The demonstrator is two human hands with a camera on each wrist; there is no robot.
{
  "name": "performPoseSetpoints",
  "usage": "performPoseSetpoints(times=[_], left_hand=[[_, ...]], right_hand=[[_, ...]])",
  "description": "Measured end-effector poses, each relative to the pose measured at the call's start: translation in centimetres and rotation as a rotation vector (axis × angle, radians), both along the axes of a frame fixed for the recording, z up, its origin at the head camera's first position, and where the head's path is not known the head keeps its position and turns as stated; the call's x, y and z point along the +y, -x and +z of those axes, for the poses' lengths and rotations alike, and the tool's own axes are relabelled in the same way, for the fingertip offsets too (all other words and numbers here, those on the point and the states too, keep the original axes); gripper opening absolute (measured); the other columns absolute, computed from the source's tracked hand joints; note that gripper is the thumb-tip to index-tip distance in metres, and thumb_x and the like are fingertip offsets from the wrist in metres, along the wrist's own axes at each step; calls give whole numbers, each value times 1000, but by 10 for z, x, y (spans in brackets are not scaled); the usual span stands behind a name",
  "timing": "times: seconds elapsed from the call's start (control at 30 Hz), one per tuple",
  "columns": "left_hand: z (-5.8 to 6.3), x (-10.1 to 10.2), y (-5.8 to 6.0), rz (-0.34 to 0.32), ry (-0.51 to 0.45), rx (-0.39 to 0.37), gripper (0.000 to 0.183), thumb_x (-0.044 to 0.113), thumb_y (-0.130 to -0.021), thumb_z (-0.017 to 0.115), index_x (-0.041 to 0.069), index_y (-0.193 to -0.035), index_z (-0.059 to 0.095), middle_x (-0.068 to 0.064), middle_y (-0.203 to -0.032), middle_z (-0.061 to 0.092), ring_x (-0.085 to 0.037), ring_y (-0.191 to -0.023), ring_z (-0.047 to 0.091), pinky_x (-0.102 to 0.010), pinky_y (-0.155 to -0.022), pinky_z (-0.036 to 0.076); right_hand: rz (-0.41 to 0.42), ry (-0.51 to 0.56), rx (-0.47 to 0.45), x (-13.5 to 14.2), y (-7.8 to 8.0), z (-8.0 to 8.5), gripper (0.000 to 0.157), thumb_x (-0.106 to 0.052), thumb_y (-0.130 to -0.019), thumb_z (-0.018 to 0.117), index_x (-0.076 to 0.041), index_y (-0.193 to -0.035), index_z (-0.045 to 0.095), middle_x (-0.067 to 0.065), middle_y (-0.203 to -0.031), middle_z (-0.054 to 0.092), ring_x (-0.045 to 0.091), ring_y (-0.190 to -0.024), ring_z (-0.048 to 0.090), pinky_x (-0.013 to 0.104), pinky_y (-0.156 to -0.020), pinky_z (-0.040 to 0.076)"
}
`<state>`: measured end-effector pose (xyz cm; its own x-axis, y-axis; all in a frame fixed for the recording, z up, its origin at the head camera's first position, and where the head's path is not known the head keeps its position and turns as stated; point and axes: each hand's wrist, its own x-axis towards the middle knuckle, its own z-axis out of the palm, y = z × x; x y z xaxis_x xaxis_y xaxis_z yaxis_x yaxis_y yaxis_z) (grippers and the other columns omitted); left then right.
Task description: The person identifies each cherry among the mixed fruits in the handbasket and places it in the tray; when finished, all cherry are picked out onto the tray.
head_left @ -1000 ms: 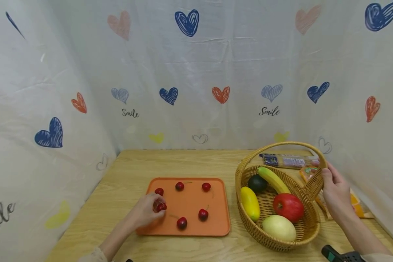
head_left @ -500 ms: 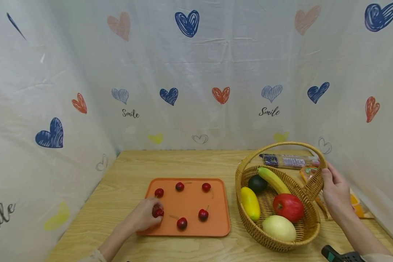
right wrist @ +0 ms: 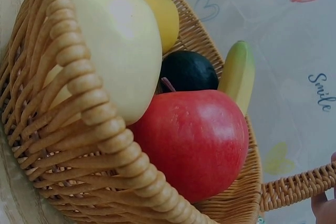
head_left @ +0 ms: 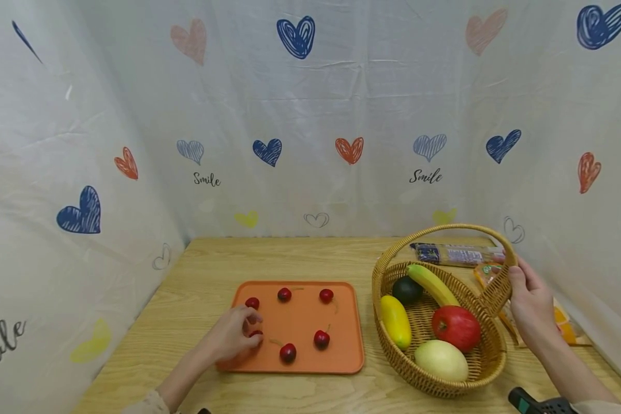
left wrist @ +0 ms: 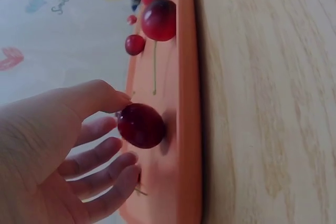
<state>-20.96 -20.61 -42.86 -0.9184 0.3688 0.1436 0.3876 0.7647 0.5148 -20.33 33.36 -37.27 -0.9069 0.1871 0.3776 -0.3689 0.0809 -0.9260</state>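
Observation:
My left hand [head_left: 233, 332] is over the left part of an orange tray [head_left: 300, 365], thumb and fingers parted. Just at its thumb sits a dark red cherry [left wrist: 142, 126], low over the tray; in the head view the hand partly hides it. Another cherry [head_left: 252, 303] lies just beyond the fingers. On the right, my right hand [head_left: 530, 299] grips the handle [head_left: 499, 287] of a wicker basket [head_left: 434, 388]. Inside are a red apple [right wrist: 194, 140], a pale round melon-like fruit [head_left: 441, 361], a banana [head_left: 432, 284], a yellow oblong fruit [head_left: 395, 322] and a dark green avocado-like fruit [head_left: 406, 289].
Several more cherries rest on the tray, including one near the front [head_left: 287, 353] and one at right [head_left: 321, 339]. Behind the basket lie a long clear packet [head_left: 457, 254] and orange packaging [head_left: 564, 325]. A heart-printed curtain [head_left: 310, 115] surrounds the wooden table [head_left: 186, 299].
The left hand moved slightly toward me with a cherry between its fingers, then lifted a little and spread its fingers, leaving the cherry low at the tray. The right hand and basket stayed still.

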Motion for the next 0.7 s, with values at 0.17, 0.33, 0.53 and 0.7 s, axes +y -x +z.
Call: performPoseSetpoints(times=[0.17,0.33,0.53,0.7], left_hand=[[7,2,1,-11,0,20,23,12,-78,75,6,-98,65,-1,-91,58,-16,-77,54,-25,-64,46],[17,9,2,-24,-14,63,24,11,-78,75,4,-98,65,-6,-93,60,-18,-78,55,-25,-64,47],[28,25,6,-35,-18,136,23,14,-79,75,9,-99,66,0,-92,59,-16,-79,56,-25,-65,47],[40,47,9,-81,-12,166,22,17,-80,75,12,-100,65,5,-91,57,-16,-81,56,-26,-66,48]], right_hand=[[7,13,3,0,0,0,39,-31,-100,41,-16,-133,54,-10,-106,60,0,-91,58,11,-70,48],[0,10,4,0,0,0,39,-31,-100,41,-16,-133,54,-11,-107,60,-2,-92,58,11,-69,48],[-2,8,6,-1,-1,2,39,-32,-100,42,-16,-133,54,-10,-106,60,-1,-92,58,11,-70,48],[7,19,11,-2,-1,2,39,-31,-99,42,-16,-133,54,-9,-104,61,0,-90,59,11,-70,48]])
